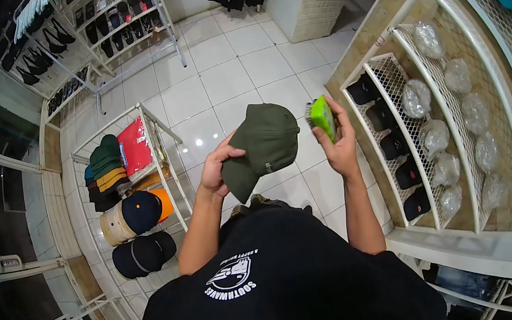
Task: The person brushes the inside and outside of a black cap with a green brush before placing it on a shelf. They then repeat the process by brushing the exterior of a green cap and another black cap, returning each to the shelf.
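Observation:
In my left hand (217, 165) is an olive green baseball cap (269, 138), gripped near its brim with the thumb on top. The brim points down and to the left, and the crown faces right. My right hand (340, 143) holds a bright green brush (322, 118) with dark bristles turned toward the cap. A small gap separates the bristles from the cap's crown. The fingers of my left hand are partly hidden behind the cap.
To the left stands a white wire rack (174, 192) with stacked caps (141, 211), beanies (107, 162) and a red packet (135, 147). White mesh shelves (422, 133) on the right hold black caps (393, 143) and plastic-wrapped items (476, 114). Tiled floor (223, 49) lies ahead.

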Available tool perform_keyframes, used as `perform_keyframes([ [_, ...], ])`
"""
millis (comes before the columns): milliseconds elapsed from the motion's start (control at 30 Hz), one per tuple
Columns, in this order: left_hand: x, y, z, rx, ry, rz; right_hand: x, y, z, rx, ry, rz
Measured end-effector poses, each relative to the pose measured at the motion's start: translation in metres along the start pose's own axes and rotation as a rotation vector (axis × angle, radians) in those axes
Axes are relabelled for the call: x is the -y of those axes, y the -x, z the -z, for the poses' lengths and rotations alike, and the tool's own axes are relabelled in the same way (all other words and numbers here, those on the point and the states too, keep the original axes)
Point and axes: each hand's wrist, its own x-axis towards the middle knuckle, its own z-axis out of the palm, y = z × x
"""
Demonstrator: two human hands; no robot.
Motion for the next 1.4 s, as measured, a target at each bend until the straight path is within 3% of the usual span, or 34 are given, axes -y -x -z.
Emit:
perform_keyframes([
  [33,0.002,-0.002,-0.002,-0.004,-0.002,0.002,0.016,-0.002,-0.008,-0.001,-0.004,-0.003],
  [100,0.006,-0.006,-0.007,0.052,-0.080,0.004,0.033,-0.007,-0.018,0.273,0.350,0.239],
  [133,0.007,-0.007,-0.011,0.115,-0.098,-0.002,0.029,-0.011,-0.019,0.362,0.400,0.213],
  [300,0.008,-0.008,-0.023,0.030,-0.287,-0.024,0.029,-0.031,-0.027,0.271,0.477,0.221],
  [367,0.007,-0.015,-0.017,0.051,-0.289,-0.146,0.029,-0.018,-0.033,0.491,0.772,0.473],
  [433,0.009,-0.019,-0.008,0.060,-0.214,-0.146,0.028,-0.006,-0.033,0.637,0.734,0.387],
  [500,0.018,-0.021,0.001,-0.025,-0.286,-0.156,0.018,-0.014,-0.032,0.607,0.740,0.372],
  [600,0.022,-0.022,0.000,-0.012,-0.213,-0.150,0.012,-0.027,-0.046,0.286,0.774,0.318],
  [633,0.020,-0.024,0.000,-0.014,-0.202,-0.172,0.011,-0.021,-0.050,0.284,0.775,0.320],
  [700,0.014,-0.026,0.006,0.004,-0.101,-0.184,0.011,0.004,-0.052,0.502,0.833,0.442],
  [767,0.014,-0.026,0.008,0.017,0.006,-0.188,0.004,0.020,-0.046,0.666,0.792,0.415],
  [833,0.022,-0.024,0.004,-0.105,-0.171,-0.170,0.002,0.004,-0.045,0.488,0.810,0.420],
  [900,0.025,-0.023,-0.001,-0.023,-0.250,-0.154,0.007,-0.016,-0.050,0.289,0.820,0.335],
  [967,0.025,-0.027,-0.001,-0.060,-0.132,-0.174,0.005,-0.010,-0.052,0.284,0.804,0.301],
  [1067,0.016,-0.027,0.001,-0.029,0.010,-0.191,-0.009,0.027,-0.042,0.647,0.780,0.406],
  [1100,0.020,-0.027,0.002,-0.034,0.017,-0.188,-0.010,0.022,-0.038,0.654,0.780,0.399],
  [1167,0.031,-0.027,0.004,-0.061,-0.261,-0.194,-0.008,0.003,-0.033,0.428,0.834,0.390],
  [1233,0.035,-0.030,0.000,-0.022,-0.276,-0.157,0.000,-0.015,-0.039,0.282,0.808,0.282],
  [1300,0.036,-0.036,-0.003,-0.048,-0.221,-0.208,-0.007,-0.007,-0.040,0.306,0.795,0.328],
  [1400,0.032,-0.035,-0.005,-0.024,-0.043,-0.209,-0.012,0.029,-0.025,0.541,0.781,0.456],
])
